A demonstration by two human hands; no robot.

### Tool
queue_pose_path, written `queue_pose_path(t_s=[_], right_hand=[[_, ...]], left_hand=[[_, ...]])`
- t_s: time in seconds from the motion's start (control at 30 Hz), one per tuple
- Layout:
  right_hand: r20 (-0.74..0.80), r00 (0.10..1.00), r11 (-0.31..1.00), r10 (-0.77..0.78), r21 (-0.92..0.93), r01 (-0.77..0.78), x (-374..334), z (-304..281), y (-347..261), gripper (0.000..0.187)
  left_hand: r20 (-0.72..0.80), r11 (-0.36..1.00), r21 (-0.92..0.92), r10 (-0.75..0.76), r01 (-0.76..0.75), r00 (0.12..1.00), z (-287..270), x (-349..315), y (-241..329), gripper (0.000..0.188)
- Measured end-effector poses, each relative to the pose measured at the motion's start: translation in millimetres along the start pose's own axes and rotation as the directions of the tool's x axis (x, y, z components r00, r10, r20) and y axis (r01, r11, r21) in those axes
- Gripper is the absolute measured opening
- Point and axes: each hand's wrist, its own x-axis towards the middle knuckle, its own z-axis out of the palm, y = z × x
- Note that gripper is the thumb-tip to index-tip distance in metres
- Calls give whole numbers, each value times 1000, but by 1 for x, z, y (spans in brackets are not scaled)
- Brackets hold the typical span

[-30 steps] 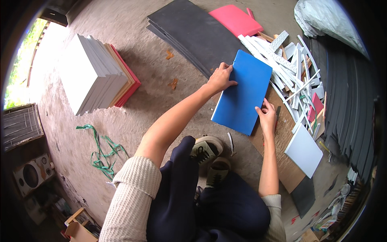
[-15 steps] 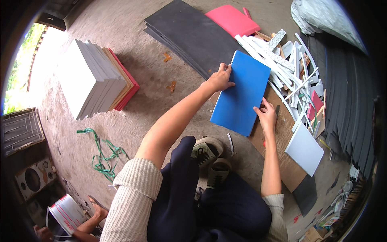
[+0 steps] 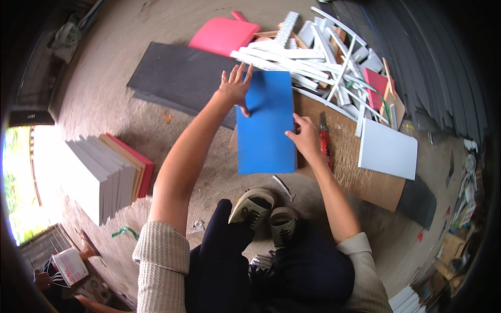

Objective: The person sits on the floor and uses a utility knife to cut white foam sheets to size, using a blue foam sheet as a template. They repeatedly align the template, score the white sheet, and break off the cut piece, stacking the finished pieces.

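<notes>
A flat blue sheet lies over the left end of a brown wooden board in front of me. My left hand is at the sheet's upper left edge, fingers spread apart and the thumb pointing down along the sheet. At its right edge, my right hand has the thumb on top and the index finger along the edge; the other fingers are partly hidden. Beside that hand a red utility knife rests on the board. A white sheet lies farther right on the board.
A heap of white offcut strips lies beyond the board. Black sheets and a pink sheet lie far left. A stack of white, tan and red sheets stands left. Another person holds a white-and-red container at lower left.
The view has swung to the right. The blue sheet now lies straighter before me. My left hand's fingers have spread from its edge, and the utility knife shows clearly beside my right hand.
</notes>
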Motion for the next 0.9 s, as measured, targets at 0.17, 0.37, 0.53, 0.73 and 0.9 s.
queue_pose_path(t_s=[0.17, 0.37, 0.53, 0.73, 0.9], right_hand=[[-24, 1000, 998, 12, 67, -10, -3, 0, -1, 52], [-14, 999, 993, 43, 111, -41, -5, 1, 1, 52], [37, 998, 992, 43, 116, -47, -9, -4, 0, 53], [92, 995, 991, 33, 123, -45, -12, -8, 5, 56], [100, 958, 963, -267, 54, 263, -34, -11, 15, 74]], left_hand=[[124, 993, -29, 114, -111, 986, -14, 16, 3, 139], [68, 988, -100, 123, -115, 990, -10, 14, -4, 133], [-14, 984, -150, 91, -93, 996, 2, 3, -8, 124], [15, 988, -148, 45, -42, 999, -10, 9, -1, 115], [11, 993, -111, 40, -38, 999, -6, 12, -8, 114]])
